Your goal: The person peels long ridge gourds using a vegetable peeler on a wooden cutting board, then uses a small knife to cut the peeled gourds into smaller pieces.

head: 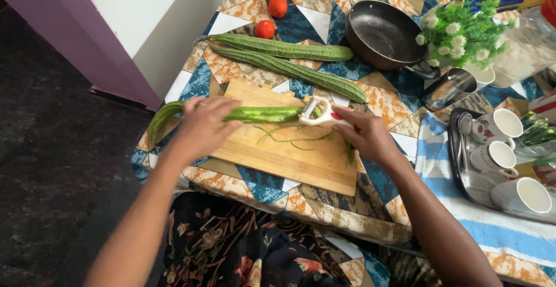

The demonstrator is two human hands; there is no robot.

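Over the wooden cutting board (301,162), my left hand (202,126) is curled down around a long ridge gourd (263,114), pinning it flat along the board's far edge, with its curved tail end hanging off the board's left side. My right hand (370,137) is closed around the handle of a white-and-red peeler (321,114), its blade set against the gourd's right end. Thin green strips of peel (295,139) lie scattered on the board just below the gourd, and a few more cluster near my right hand at the board's right edge.

Beyond the board, two more ridge gourds (286,55) lie side by side on the patterned tablecloth (255,9). Three red tomatoes (272,10) sit farther off, past the gourds' left ends. A dark frying pan (382,32) rests beyond the board's right corner, with a bunch of small artificial flowers (463,29) and a steel cup (449,87) to the right of it. Well to the right of the board, a tray (454,165) holds white cups (509,156) and spoons on a blue-striped cloth (498,229). My floral-print clothing (243,252) shows below the board's near edge.
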